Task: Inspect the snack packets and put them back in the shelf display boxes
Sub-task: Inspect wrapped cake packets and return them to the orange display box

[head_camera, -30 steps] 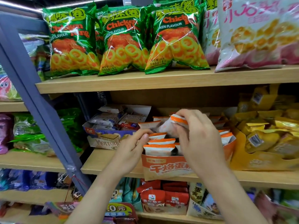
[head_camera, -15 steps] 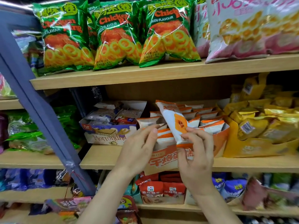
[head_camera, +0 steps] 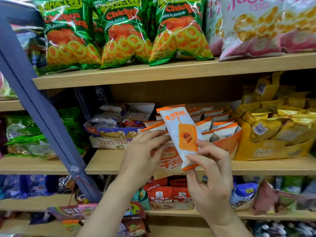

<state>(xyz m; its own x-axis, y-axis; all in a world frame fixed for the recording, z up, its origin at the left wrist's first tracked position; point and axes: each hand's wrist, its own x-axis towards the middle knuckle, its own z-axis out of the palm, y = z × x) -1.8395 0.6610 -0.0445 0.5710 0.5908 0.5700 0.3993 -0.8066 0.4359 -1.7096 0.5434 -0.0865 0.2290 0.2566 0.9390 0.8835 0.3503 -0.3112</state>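
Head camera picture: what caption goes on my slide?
Right hand pinches an orange-and-white snack packet in front of its orange display box, left hand open beside it.

**Wooden shelves, stocked in tiers**

The middle shelf (head_camera: 273, 168) carries an orange display box (head_camera: 227, 144) just behind the right hand (head_camera: 210, 171). A yellow display box (head_camera: 266, 151) stands to that hand's right, and a wafer box (head_camera: 109, 142) to the left of the left hand (head_camera: 142, 154). Above both hands, the upper shelf (head_camera: 171, 72) holds green ring-snack bags (head_camera: 123, 36) and a pink bag (head_camera: 266, 26). Below them, a lower shelf (head_camera: 171, 213) bears a box of red packets (head_camera: 169, 197).
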